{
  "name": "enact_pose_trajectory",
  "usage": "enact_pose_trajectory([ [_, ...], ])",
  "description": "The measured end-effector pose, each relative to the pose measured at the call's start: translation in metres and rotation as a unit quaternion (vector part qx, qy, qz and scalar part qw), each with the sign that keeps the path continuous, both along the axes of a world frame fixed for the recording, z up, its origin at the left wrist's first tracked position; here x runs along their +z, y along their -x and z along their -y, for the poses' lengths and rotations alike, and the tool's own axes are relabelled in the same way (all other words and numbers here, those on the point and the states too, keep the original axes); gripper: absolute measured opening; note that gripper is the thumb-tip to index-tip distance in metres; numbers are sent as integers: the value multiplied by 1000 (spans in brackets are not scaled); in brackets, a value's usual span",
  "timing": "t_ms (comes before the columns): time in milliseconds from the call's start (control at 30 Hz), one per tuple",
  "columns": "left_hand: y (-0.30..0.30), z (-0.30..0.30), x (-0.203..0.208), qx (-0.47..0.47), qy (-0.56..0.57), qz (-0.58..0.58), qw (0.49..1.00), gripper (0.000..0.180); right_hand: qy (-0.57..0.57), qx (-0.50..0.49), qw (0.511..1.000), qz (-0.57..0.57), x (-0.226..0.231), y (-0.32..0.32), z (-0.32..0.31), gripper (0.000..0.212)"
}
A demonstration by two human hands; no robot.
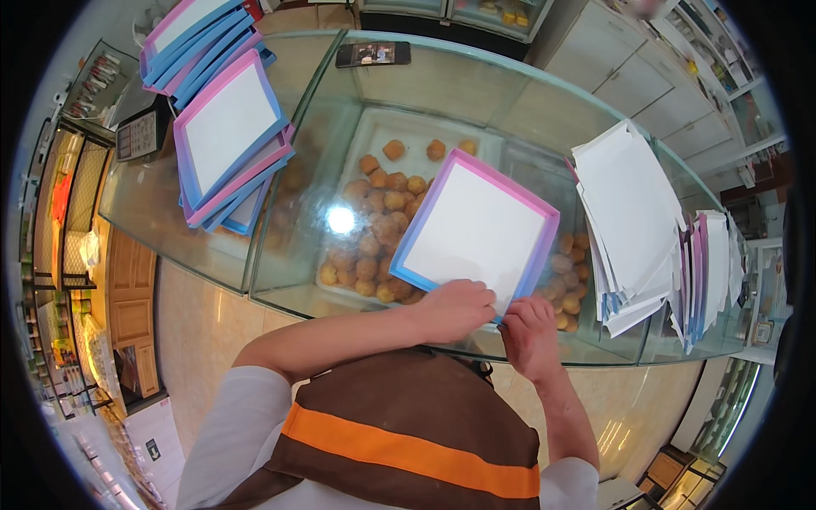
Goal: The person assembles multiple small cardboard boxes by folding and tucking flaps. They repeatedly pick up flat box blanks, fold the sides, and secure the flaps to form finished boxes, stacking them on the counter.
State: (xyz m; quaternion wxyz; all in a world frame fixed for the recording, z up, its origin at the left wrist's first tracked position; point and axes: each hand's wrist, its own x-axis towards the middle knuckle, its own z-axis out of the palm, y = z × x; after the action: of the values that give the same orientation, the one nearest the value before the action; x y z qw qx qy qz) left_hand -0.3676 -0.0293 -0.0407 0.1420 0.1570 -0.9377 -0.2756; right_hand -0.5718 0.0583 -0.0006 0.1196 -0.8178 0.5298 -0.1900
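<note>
A shallow cardboard box tray (478,229) with a white inside and pink-to-blue walls lies tilted on the glass counter in front of me. My left hand (457,311) is closed over its near wall, fingers curled just inside the rim. At the near right corner, my right hand (530,335) pinches the wall with bent fingers. The fingertips of both hands are partly hidden. Finished-looking trays (229,127) of the same colours are stacked on the counter to the left. To the right lies a pile of flat white card sheets (627,204).
Under the glass, round brown pastries (370,242) fill a white tray (374,127). A phone (372,54) lies at the counter's far edge. More folded card (707,263) stands at the far right. A calculator-like keypad device (138,136) sits at the left.
</note>
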Motion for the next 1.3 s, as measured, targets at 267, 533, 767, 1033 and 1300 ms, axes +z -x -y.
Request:
enact_pose_trajectory([
  [267,-86,25,28,430,67,-66,898,25,1,-31,999,25,-10,1,-10,17],
  [533,-92,33,34,415,-155,95,892,22,46,-52,997,35,-13,-7,-10,18],
  [767,-94,31,51,442,-175,-43,878,25,155,-106,981,45,-14,-19,-30,44],
  [1033,-217,54,126,702,-126,-391,582,40,150,-237,957,75,-26,-8,-39,57],
  [1300,-352,59,83,773,-129,-292,548,40,125,-269,954,51,-44,-8,-38,52],
])
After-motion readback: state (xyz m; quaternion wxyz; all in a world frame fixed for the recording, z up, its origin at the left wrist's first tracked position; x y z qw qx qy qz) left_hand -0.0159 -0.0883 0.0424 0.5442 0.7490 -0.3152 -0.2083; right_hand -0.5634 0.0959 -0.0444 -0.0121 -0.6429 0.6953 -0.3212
